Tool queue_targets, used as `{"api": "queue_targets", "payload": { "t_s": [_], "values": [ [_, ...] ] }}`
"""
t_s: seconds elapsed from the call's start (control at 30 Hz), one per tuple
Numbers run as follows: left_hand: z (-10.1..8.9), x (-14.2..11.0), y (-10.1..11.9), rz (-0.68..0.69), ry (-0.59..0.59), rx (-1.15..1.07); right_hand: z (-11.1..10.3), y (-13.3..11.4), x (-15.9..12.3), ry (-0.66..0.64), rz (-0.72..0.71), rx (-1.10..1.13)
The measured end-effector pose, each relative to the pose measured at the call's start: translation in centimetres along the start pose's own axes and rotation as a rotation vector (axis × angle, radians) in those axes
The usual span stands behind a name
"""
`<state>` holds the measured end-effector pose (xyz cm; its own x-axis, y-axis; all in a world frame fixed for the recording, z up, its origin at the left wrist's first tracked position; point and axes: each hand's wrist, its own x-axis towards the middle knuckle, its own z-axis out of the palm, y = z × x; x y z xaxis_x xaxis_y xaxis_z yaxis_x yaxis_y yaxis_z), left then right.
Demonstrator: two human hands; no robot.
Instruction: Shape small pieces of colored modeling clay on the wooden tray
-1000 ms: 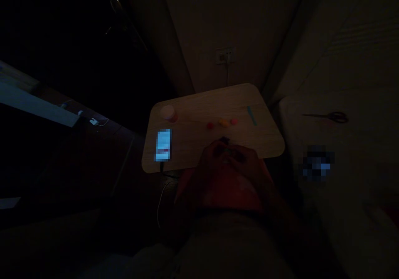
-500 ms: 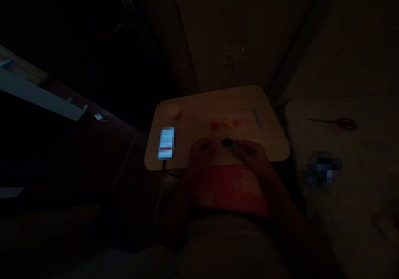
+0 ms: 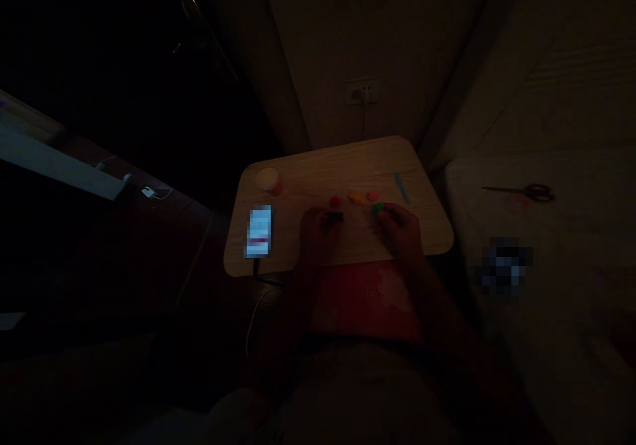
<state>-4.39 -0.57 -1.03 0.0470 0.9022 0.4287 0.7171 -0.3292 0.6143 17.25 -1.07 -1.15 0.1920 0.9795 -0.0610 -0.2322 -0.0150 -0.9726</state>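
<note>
Your left hand (image 3: pixel 315 232) has the dark bit (image 3: pixel 336 217) pinched near the red ball (image 3: pixel 335 202), right hand (image 3: pixel 403 230) is gripping the green lump (image 3: pixel 377 208).

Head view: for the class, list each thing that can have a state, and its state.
Left hand: closed, seemingly on dark lump
Right hand: pinching green lump
Red lump: unheld, rounded
Orange lump: unheld, uneven
Pink lump: unheld, rounded
Blue tool: lying flat
Phone: screen lit
Cup: upright
Scissors: seemingly shut
Socket: apparently in use
</note>
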Motion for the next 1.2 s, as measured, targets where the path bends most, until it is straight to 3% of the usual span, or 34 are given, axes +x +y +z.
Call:
{"api": "queue_targets", "payload": {
  "t_s": [0.2,0.4,0.57,0.7,0.97,1.2],
  "values": [
    [-0.6,0.0,-1.0,-0.035,0.016,0.131,0.5,0.7,0.0,-0.137,-0.065,-0.123],
    [-0.7,-0.1,1.7,0.102,0.128,0.018,0.2,0.6,0.2,-0.213,-0.14,-0.2],
    [1.6,0.0,4.8,0.242,0.03,-0.197,-0.6,0.3,0.1,-0.24,-0.117,-0.223],
    [3.2,-0.1,5.5,0.273,-0.035,-0.298,-1.1,-0.1,-0.2,-0.231,-0.107,-0.247],
    [3.1,-0.5,5.0,0.268,-0.171,-0.385,-1.0,-0.1,-0.6,-0.225,-0.101,-0.22],
    [2.9,-0.4,4.4,0.227,-0.308,-0.432,-0.9,-1.1,-1.4,-0.286,0.038,-0.082]
  ]
}}
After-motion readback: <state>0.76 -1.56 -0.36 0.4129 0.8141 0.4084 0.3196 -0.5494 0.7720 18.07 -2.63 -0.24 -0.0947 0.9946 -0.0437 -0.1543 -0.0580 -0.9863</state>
